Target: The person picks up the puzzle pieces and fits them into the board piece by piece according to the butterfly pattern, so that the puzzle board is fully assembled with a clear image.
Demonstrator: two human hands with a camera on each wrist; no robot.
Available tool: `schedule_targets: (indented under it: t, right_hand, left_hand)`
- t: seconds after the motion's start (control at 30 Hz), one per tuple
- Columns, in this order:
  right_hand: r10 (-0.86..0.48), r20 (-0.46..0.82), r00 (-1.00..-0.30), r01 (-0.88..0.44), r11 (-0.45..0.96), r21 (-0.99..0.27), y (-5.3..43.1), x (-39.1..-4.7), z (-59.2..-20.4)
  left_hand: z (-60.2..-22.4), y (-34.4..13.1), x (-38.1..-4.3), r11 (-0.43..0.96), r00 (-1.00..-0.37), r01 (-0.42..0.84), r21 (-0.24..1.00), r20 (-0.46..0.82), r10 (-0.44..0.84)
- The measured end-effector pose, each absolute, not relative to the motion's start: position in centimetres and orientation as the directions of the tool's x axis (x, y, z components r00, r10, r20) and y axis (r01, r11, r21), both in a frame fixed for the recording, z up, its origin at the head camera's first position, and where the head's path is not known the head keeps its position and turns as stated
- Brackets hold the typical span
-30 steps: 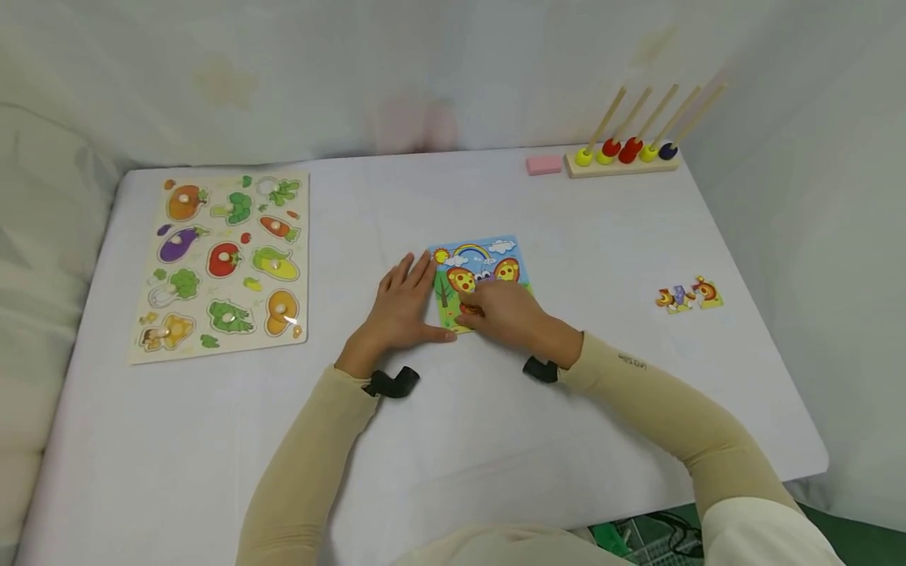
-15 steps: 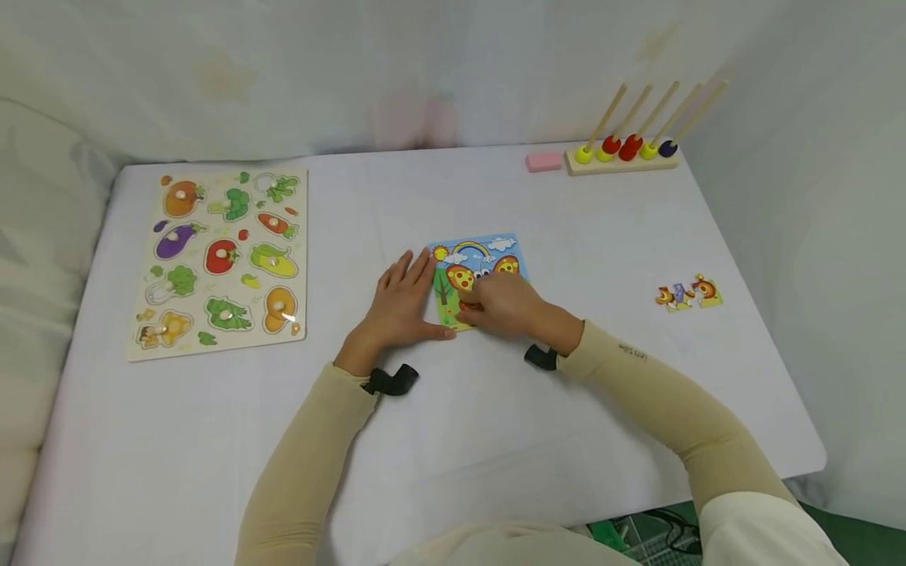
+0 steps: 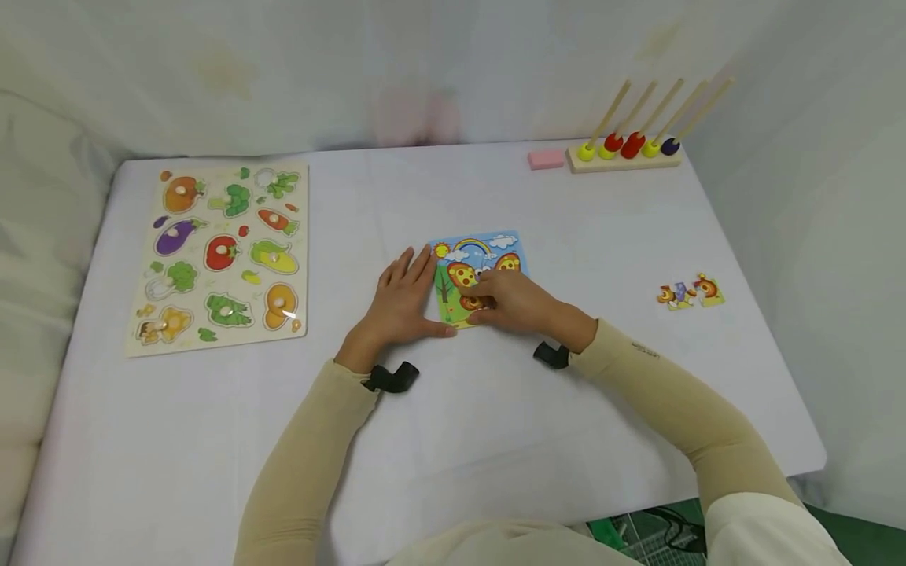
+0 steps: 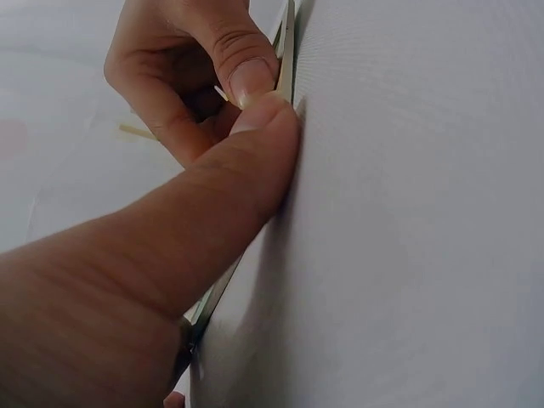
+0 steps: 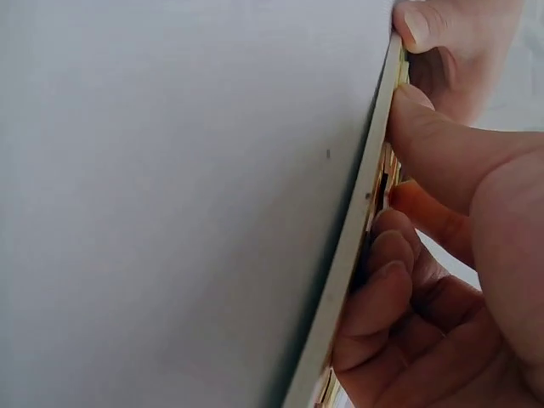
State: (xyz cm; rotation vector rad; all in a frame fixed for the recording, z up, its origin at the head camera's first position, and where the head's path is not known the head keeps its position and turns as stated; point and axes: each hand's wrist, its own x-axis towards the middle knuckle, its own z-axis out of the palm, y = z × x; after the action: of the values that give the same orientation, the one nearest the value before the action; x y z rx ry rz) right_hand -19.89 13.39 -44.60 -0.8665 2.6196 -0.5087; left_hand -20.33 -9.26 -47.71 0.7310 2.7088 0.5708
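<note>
A small square picture puzzle (image 3: 473, 253), showing a rainbow and a butterfly, lies flat at the middle of the table. My left hand (image 3: 399, 303) rests along its left edge, fingers straight, with the thumb by the near left corner. Over the puzzle's near right part is my right hand (image 3: 522, 303), its fingers curled. Its thumb and index finger pinch a puzzle piece (image 3: 470, 303), mostly hidden by the hand. The right wrist view shows the puzzle's side edge (image 5: 340, 272), with the right thumb against it and the other fingers bent over the picture.
Two loose puzzle pieces, one (image 3: 675, 296) beside the other (image 3: 709, 290), lie at the right. A vegetable peg puzzle board (image 3: 241, 295) occupies the left. At the back right stand a pink block (image 3: 546, 160) and a bead-stacking frame (image 3: 623, 163) with upright rods.
My right hand has shifted slightly to the right, and its thumb and index finger now sit a little further right on the puzzle. The left hand stays where it was.
</note>
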Motion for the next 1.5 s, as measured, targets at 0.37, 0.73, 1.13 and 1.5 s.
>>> schedule_targets:
  t: [0.37, 0.73, 1.13, 1.5]
  right_hand:
    - [-0.646, -0.12, -0.753, -0.573, 0.735, -0.362, 13.2, -18.8, -44.9]
    - [-0.648, -0.039, -0.76, -0.596, 0.72, -0.356, 13.1, -18.6, -45.2]
    - [-0.48, -0.118, -0.869, -0.36, 0.778, -0.515, 12.6, -19.1, -45.4]
    - [-0.492, -0.115, -0.863, -0.368, 0.767, -0.526, 12.4, -18.9, -45.3]
  left_hand:
    - [-47.8, -9.4, -20.3, 0.795, -0.838, 0.416, 0.44, -0.154, 0.524]
    - [-47.6, -9.5, -20.3, 0.793, -0.834, 0.417, 0.443, -0.16, 0.528]
    - [-47.8, -9.3, -20.6, 0.784, -0.832, 0.425, 0.452, -0.147, 0.535]
    - [-48.0, -9.3, -20.6, 0.793, -0.837, 0.422, 0.439, -0.149, 0.527]
